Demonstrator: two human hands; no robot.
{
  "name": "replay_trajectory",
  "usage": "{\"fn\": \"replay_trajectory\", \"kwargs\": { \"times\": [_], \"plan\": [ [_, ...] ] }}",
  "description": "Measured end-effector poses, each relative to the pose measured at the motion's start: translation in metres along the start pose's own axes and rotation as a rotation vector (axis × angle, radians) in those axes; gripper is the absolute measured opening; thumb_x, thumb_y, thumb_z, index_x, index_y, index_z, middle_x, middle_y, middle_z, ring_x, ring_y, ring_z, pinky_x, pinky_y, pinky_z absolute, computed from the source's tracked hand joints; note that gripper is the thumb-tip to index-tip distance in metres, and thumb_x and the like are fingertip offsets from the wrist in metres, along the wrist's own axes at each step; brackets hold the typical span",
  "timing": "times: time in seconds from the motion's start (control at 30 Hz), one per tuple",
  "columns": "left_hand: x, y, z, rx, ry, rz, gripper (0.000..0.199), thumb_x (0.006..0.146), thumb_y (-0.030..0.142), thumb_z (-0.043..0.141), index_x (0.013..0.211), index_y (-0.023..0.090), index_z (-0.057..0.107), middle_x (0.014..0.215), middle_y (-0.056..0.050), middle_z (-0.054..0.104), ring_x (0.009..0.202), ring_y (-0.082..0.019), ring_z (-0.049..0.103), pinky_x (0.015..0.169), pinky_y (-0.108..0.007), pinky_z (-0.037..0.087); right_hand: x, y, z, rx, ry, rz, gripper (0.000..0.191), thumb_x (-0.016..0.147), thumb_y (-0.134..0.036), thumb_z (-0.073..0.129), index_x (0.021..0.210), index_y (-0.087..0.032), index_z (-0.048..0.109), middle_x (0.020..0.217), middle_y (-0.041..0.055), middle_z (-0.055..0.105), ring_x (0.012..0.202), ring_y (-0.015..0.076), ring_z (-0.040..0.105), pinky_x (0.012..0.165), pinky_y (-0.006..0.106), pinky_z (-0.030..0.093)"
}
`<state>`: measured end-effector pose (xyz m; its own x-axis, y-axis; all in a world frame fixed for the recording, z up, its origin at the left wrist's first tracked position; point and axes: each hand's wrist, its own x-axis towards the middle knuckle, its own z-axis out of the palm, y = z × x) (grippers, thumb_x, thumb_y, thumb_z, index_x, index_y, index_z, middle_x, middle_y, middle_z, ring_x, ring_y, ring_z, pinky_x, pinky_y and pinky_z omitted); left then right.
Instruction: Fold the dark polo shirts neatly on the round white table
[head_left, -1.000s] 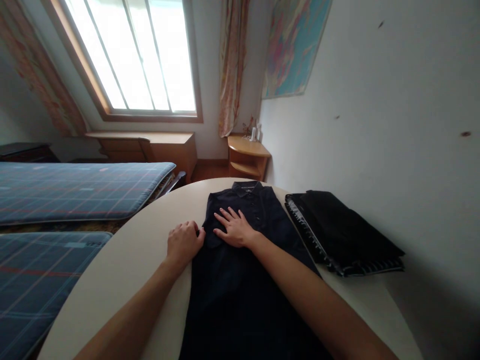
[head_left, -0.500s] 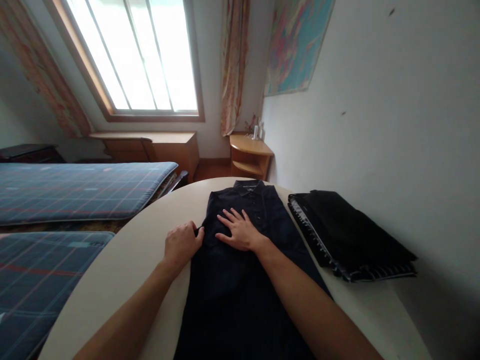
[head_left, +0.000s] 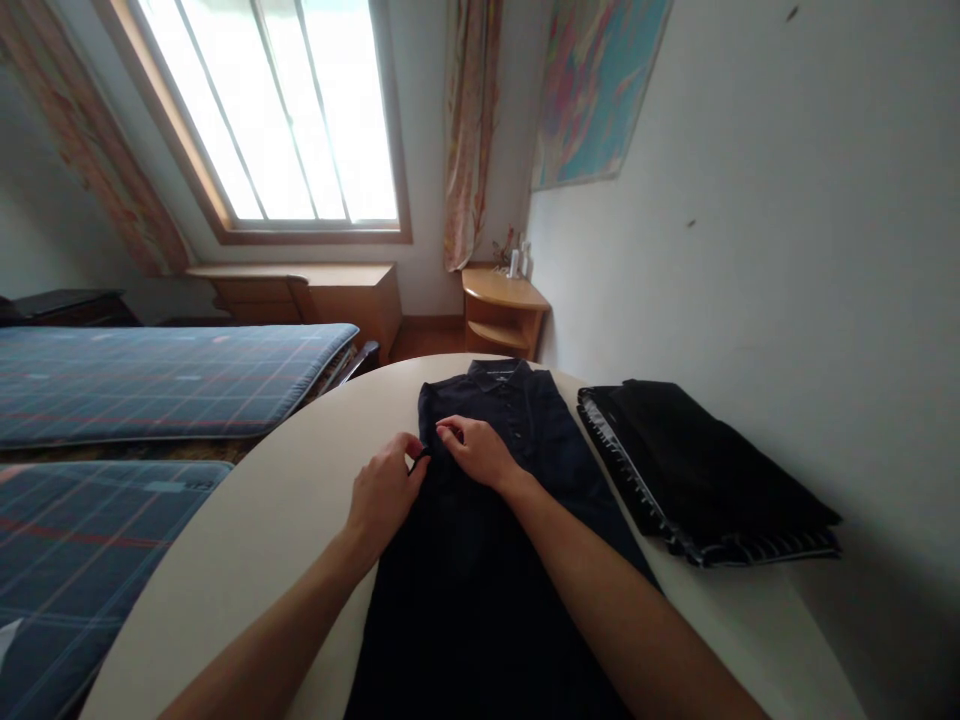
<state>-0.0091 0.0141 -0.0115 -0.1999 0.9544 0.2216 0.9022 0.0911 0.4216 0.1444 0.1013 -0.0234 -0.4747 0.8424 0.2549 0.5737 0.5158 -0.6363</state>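
Note:
A dark navy collared shirt [head_left: 480, 590] lies lengthwise on the round cream table [head_left: 300, 500], its collar at the far edge and its sides folded in. At the shirt's left edge, my left hand [head_left: 386, 490] pinches a bit of the dark cloth between thumb and fingers. My right hand [head_left: 476, 450] rests on the upper part of the shirt, just right of the left hand. Its fingers are curled in and pressed together near that same edge; whether cloth is between them cannot be made out.
A stack of folded dark clothes [head_left: 697, 460] sits on the table's right side, near the white wall [head_left: 787, 280]. Two plaid mattresses [head_left: 172, 380] lie to the left. Beyond the table stand a wooden desk [head_left: 352, 285] and a corner shelf [head_left: 502, 290] under a window.
My right hand's spread fingers have drawn together and curled in. My left hand has moved right, bringing the pinched cloth edge inward over the shirt.

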Motion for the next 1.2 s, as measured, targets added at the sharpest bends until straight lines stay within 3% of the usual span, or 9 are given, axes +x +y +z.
{"fn": "replay_trajectory", "kwargs": {
  "times": [0.17,0.3,0.4,0.53,0.63,0.87,1.0,1.2],
  "plan": [
    [-0.010,0.012,0.001,0.071,-0.014,0.101,0.004,0.093,0.028,0.060,0.095,0.025,0.061,0.089,0.000,0.072,0.078,-0.020,0.068,0.065,-0.027,0.039,0.003,0.003,0.003,0.179,-0.026,0.037,0.037,0.095,-0.043,0.054,0.122,-0.021,0.067,0.099,0.0036,0.075,0.083,0.0165,0.069,0.077,0.026,0.051],
    [-0.017,0.015,0.008,0.065,-0.024,0.233,0.004,0.094,0.024,0.057,0.093,0.024,0.060,0.096,0.000,0.072,0.080,-0.019,0.068,0.067,-0.026,0.042,0.004,0.007,0.006,0.164,0.021,0.119,0.056,0.086,-0.046,0.067,0.133,-0.016,0.060,0.104,0.0086,0.073,0.086,0.0189,0.069,0.080,0.029,0.052],
    [-0.020,0.017,0.012,-0.009,-0.046,0.280,0.006,0.093,0.022,0.056,0.092,0.025,0.061,0.097,-0.001,0.073,0.082,-0.019,0.068,0.070,-0.027,0.045,0.005,0.007,0.006,0.157,0.053,0.169,0.067,0.082,-0.037,0.071,0.142,-0.012,0.052,0.101,0.0095,0.073,0.087,0.0202,0.069,0.081,0.029,0.052],
    [-0.022,0.021,0.013,-0.154,-0.033,0.324,0.011,0.092,0.017,0.053,0.089,0.025,0.060,0.096,0.000,0.071,0.081,-0.018,0.067,0.073,-0.027,0.047,0.006,0.008,0.005,0.139,0.056,0.208,0.065,0.083,-0.022,0.065,0.145,-0.012,0.048,0.097,0.0074,0.073,0.084,0.0189,0.069,0.081,0.029,0.053],
    [-0.023,0.023,0.011,-0.226,-0.025,0.348,0.014,0.092,0.015,0.050,0.087,0.025,0.059,0.095,0.000,0.070,0.080,-0.017,0.066,0.073,-0.027,0.047,0.007,0.010,0.006,0.139,0.056,0.217,0.062,0.084,-0.020,0.062,0.144,-0.013,0.050,0.106,0.0096,0.073,0.089,0.0193,0.069,0.086,0.029,0.053],
    [-0.027,0.026,0.013,-0.279,-0.081,0.392,0.016,0.092,0.014,0.048,0.089,0.025,0.059,0.096,0.000,0.069,0.082,-0.017,0.066,0.076,-0.027,0.048,0.010,0.018,0.009,0.120,0.075,0.206,0.062,0.084,-0.031,0.067,0.141,-0.011,0.053,0.133,0.0149,0.064,0.112,0.0237,0.066,0.098,0.033,0.051],
    [-0.029,0.028,0.013,-0.372,-0.123,0.459,0.017,0.090,0.012,0.047,0.089,0.024,0.058,0.100,-0.002,0.068,0.086,-0.016,0.065,0.080,-0.028,0.050,0.011,0.023,0.006,0.148,0.096,0.235,0.070,0.079,-0.038,0.074,0.140,-0.009,0.054,0.135,0.0160,0.063,0.121,0.0246,0.062,0.104,0.032,0.048],
    [-0.030,0.030,0.016,-0.585,-0.188,0.476,0.016,0.087,0.009,0.050,0.082,0.022,0.058,0.110,-0.005,0.065,0.095,-0.016,0.064,0.078,-0.025,0.055,0.018,0.030,-0.007,0.170,0.107,0.321,0.058,0.082,-0.020,0.066,0.139,-0.009,0.055,0.134,0.0159,0.064,0.118,0.0239,0.065,0.100,0.031,0.051]
  ]
}}
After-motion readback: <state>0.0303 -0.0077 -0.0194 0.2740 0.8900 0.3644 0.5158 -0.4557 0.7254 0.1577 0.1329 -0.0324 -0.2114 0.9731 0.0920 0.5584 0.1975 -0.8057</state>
